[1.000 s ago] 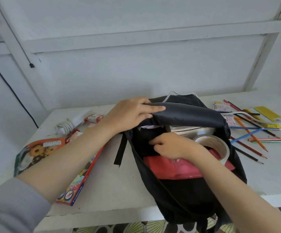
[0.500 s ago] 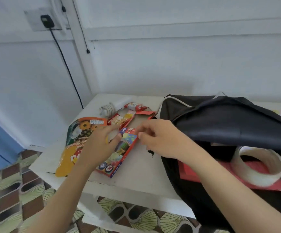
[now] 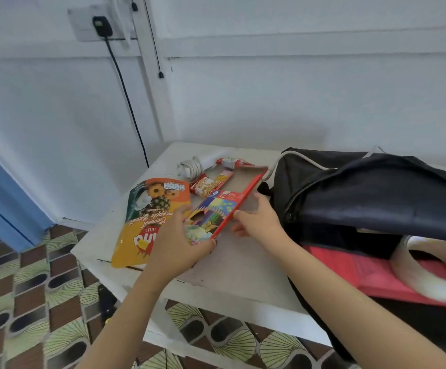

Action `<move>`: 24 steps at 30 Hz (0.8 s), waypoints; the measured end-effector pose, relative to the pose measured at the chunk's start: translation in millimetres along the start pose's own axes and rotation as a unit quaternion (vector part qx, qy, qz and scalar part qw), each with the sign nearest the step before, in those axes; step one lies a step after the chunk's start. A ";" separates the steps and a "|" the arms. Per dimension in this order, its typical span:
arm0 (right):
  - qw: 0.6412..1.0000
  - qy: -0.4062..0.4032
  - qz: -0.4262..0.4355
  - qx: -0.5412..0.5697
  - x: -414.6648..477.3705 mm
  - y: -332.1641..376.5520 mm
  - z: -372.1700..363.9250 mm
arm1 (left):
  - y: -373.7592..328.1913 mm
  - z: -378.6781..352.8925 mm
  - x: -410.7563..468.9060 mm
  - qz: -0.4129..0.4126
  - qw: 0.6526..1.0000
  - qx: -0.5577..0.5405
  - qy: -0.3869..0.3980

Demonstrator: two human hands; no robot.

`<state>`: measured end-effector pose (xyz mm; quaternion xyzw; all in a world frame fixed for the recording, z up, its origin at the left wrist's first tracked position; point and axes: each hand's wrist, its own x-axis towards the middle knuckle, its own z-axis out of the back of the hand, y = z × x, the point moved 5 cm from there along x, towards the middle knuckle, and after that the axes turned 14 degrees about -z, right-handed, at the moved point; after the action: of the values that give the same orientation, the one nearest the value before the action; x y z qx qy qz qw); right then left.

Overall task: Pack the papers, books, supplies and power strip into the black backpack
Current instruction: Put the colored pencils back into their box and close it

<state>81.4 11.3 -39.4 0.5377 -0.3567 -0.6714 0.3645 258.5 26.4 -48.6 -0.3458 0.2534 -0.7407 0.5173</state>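
Note:
The black backpack [image 3: 363, 193] lies open on the right of the white table [image 3: 243, 278], with a red folder [image 3: 363, 272] and a roll of tape [image 3: 427, 272] in its mouth. A flat red box of coloured pencils [image 3: 224, 206] is tilted up off the table, left of the bag. My left hand [image 3: 181, 246] grips its near end. My right hand [image 3: 259, 222] pinches its right edge. A white power strip with coiled cord [image 3: 197, 166] lies at the table's far left corner.
An orange pineapple-biscuit pouch [image 3: 149, 219] lies left of the pencil box, near the table's edge. Small red snack packets [image 3: 208, 185] sit behind it. A black cable [image 3: 126, 94] runs down the wall from a socket. Patterned floor tiles lie below.
My view swung left from the bag. My left hand let go of the backpack flap and my right hand left the bag; both took hold of the pencil box and tilted it up.

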 end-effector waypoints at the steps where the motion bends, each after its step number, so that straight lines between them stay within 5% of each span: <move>1: 1.000 0.009 0.006 0.028 -4.0 4.4 1.9 | -5.5 4.2 -0.1 -0.016 1.000 -0.009 -0.013; 6: 0.988 0.011 0.045 0.145 -17.4 28.6 17.9 | -31.5 30.1 2.5 -0.073 0.995 -0.042 -0.046; 12: 0.941 -0.122 0.160 0.273 -26.9 61.4 94.9 | -61.1 55.1 14.3 -0.178 0.984 0.007 -0.004; 16: 0.942 -0.202 0.156 0.218 -41.7 64.7 166.0 | -68.0 53.4 28.8 -0.198 0.978 -0.048 0.048; 20: 0.972 -0.180 0.126 0.083 -48.6 49.2 213.8 | -82.1 33.8 47.2 -0.230 0.968 0.015 0.103; 24: 0.971 -0.204 0.108 0.065 -63.4 25.2 260.3 | -111.8 1.2 68.0 -0.262 0.950 0.028 0.169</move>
<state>-161.7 77.2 55.4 0.3700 -0.5222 -0.6992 0.3186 178.0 0.0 51.1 -0.2546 0.2164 -0.9048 0.2638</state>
